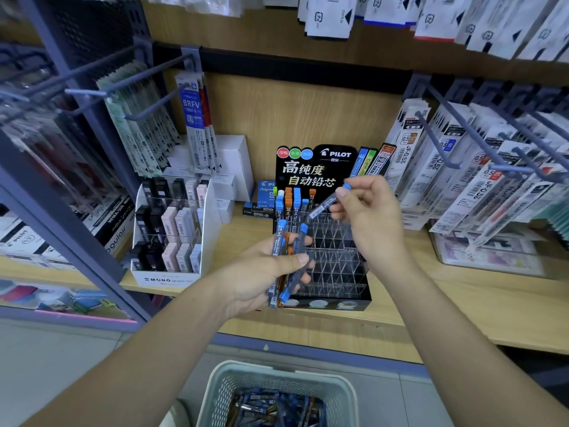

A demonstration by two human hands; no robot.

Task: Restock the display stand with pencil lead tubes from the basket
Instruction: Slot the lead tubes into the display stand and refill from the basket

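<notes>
A single lead tube [326, 203] is pinched near its blue cap by the right hand [369, 220], just above the display stand [335, 260]. Its long axis slants, cap up-right and plain end down-left toward the clear cells, probably so it can drop in end first; which cell is unclear. The left hand [264, 272] grips a bundle of tubes [292, 260] roughly upright, kept close as a ready supply. The basket [215, 392] sits below the shelf [400, 309], holding more.
</notes>
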